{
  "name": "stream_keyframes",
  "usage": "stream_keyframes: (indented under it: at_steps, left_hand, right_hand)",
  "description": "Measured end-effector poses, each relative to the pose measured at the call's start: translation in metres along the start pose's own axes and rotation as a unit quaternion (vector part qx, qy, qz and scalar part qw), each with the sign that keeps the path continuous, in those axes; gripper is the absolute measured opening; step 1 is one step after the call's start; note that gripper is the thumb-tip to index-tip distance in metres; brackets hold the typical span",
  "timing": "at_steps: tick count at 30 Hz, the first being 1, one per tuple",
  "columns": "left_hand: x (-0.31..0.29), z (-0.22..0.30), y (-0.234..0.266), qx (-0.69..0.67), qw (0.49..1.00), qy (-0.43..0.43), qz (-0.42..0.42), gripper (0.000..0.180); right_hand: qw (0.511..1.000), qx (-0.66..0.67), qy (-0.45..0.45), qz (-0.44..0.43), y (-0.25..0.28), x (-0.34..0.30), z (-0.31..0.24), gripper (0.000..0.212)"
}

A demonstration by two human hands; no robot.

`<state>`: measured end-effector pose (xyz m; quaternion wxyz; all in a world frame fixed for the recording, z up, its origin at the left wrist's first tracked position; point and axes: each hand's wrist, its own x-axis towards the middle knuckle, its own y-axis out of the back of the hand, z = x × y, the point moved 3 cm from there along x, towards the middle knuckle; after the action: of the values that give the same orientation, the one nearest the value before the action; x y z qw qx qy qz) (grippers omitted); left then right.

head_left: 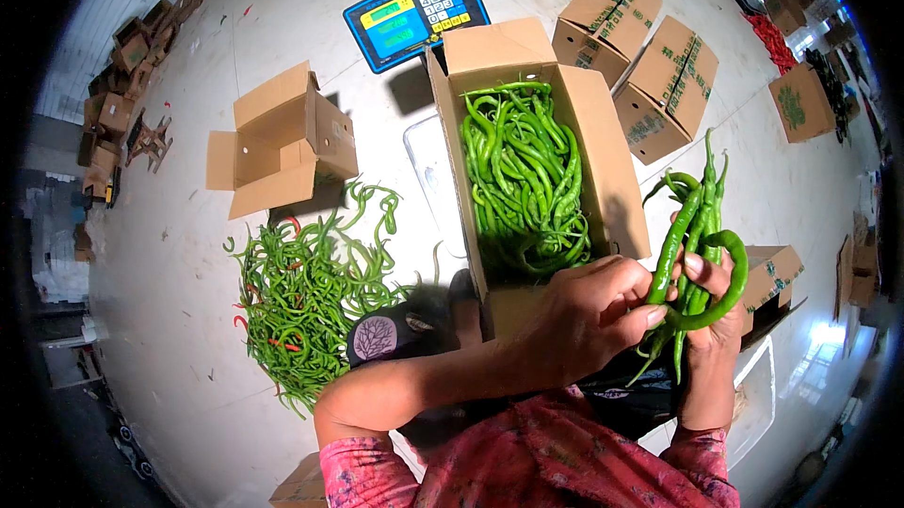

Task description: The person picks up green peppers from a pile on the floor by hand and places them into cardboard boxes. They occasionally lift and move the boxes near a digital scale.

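Observation:
My right hand (714, 306) is closed around a bunch of long green chili peppers (699, 225), which stick out above and below the fingers. One thick pepper in the bunch curls round in a hook over the thumb side. My left hand (603, 306) reaches across to the bunch, thumb and fingers pinched at the lower end of a green chili pepper (667, 254). Left of the hands, an open cardboard box (621, 197) holds many green chili peppers (527, 169), lying mostly lengthwise. My left forearm covers its near end.
A loose pile of green peppers (301, 301), with a few red ones, lies on the floor at left. Behind it stands an open carton (271, 145). A scale display (417, 18) is beyond the filled box. Two closed cartons (670, 84) sit at the far right.

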<state>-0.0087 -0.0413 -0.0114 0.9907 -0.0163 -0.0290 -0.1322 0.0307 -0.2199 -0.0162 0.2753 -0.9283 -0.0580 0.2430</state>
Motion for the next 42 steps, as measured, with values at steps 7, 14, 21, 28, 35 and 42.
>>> stream_keyframes:
  at_steps: [7,14,21,28,35,42]
  left_hand:
    - [-0.002,-0.001,0.038,0.085,0.996,-0.002,-0.003,0.017]
    - [-0.008,-0.027,0.050,0.285,0.958,-0.015,-0.032,0.017]
    - [-0.001,-0.021,0.084,0.179,0.973,0.115,0.091,0.027]
    - [-0.002,-0.013,0.086,0.180,0.949,0.178,0.190,0.041]
    - [-0.008,-0.026,0.086,0.394,0.911,0.086,0.091,0.043]
    - [0.001,-0.010,0.051,-0.006,0.987,0.111,0.114,0.034]
  right_hand:
    - [1.000,0.001,-0.018,-0.003,-0.018,0.006,0.011,0.048]
    - [0.999,0.036,-0.026,0.011,-0.013,0.016,0.013,0.054]
    - [0.998,0.066,-0.023,0.002,-0.005,0.034,0.009,0.045]
    - [0.997,0.068,-0.019,-0.027,0.001,0.035,0.008,0.038]
    - [0.998,0.019,-0.056,-0.020,-0.011,0.031,0.013,0.042]
    - [0.997,-0.011,-0.053,-0.047,-0.033,0.026,0.026,0.041]
